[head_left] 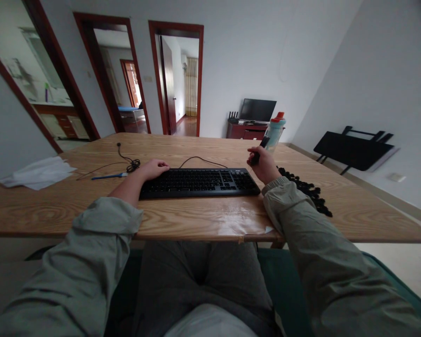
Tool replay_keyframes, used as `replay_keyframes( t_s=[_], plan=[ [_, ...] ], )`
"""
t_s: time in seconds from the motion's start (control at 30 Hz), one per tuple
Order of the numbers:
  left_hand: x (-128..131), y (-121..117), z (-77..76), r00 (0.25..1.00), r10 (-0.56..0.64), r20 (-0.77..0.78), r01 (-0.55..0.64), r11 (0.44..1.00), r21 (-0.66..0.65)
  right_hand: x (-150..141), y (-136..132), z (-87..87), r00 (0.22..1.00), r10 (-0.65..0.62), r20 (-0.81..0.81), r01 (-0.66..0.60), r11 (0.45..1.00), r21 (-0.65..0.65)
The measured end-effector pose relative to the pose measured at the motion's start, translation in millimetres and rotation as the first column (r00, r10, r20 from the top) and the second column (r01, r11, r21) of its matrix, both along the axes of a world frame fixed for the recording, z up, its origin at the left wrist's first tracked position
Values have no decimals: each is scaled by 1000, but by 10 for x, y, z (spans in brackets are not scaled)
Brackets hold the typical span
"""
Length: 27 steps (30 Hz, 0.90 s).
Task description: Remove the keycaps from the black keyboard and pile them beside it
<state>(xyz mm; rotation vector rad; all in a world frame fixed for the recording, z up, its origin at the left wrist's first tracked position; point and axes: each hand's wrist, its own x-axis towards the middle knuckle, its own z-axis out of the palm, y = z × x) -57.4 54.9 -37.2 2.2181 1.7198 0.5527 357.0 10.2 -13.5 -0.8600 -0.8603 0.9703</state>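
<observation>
Dim, cool indoor light; brighter daylight shows through the far doorways [191, 86]. Pale glare lies on the worktop's [217, 224] near edge. The wide view stretches toward its sides, the upper right corner darkens, and fine detail looks soft.

Past right grip [264, 164] — bottle [275, 133] (obstacle)

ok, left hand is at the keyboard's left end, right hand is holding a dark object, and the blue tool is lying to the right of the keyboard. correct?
One fix: the head view shows the blue tool lying to the left of the keyboard. The left hand is at its left end and the right hand holds a dark object.
</observation>
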Motion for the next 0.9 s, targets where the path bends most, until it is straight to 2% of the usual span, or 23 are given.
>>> replay_keyframes(
  t_s=[0.07, 0.17, 0.33, 0.43, 0.63, 0.9],
  plan=[
    [7, -11, 12, 1000, 3, 3, -3, 1000, -4, -119, -8, 15, 990, 59, -130, -59, 998, 4],
    [24, -38, 33, 1000, 7, 15, -7, 1000, -18, -210, 42, -25, 983, 8, -181, -15, 999, -38],
    [31, -40, 26, 1000, 18, 22, -18, 1000, -9, -201, 198, -151, 982, -145, -124, 146, 989, -2],
    [28, -32, 19, 1000, 20, 22, -20, 1000, -6, -184, 263, -208, 977, -200, -72, 201, 980, 7],
    [45, -60, 43, 999, 45, 30, -44, 999, -26, -179, 292, -250, 973, -228, -33, 229, 973, 29],
    [21, -37, 22, 1000, 10, 4, -10, 1000, -8, -175, 308, -240, 969, -245, -44, 246, 969, 15]
  ],
)
